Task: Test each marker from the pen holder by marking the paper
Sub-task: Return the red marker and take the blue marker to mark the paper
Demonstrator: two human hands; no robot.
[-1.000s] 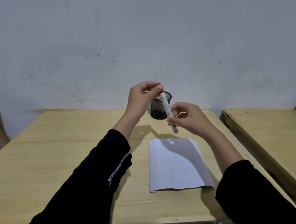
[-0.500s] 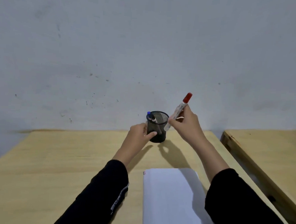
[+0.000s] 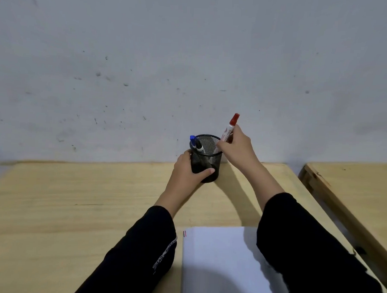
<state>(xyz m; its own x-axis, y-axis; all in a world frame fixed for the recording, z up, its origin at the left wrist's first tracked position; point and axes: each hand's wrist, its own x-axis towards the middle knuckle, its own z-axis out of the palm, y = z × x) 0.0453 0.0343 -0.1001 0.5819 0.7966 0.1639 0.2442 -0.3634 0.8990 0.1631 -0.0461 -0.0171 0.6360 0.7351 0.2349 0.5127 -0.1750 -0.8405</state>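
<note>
Head view, item one: black mesh pen holder (image 3: 206, 163), upright at the far edge of the wooden table (image 3: 72, 207), close to the grey wall (image 3: 148, 54). Contents: blue-capped marker (image 3: 193, 140) and black-capped marker (image 3: 199, 146), both leaning against the left rim. Item two: red-capped marker (image 3: 229, 129), white barrel, cap uppermost, tilted right, its lower end inside the holder at the right rim. Right hand (image 3: 235, 149) pinches this marker's barrel between thumb and fingers. Left hand (image 3: 188, 169) wraps the holder's left side, thumb across its front, grasping it. Both arms in black sleeves (image 3: 137, 255). Item three: white paper (image 3: 217, 264) flat on the near table, partly under the right sleeve, small red and dark marks at its top left corner. Second wooden table (image 3: 354, 188) to the right, apart from the first.
</note>
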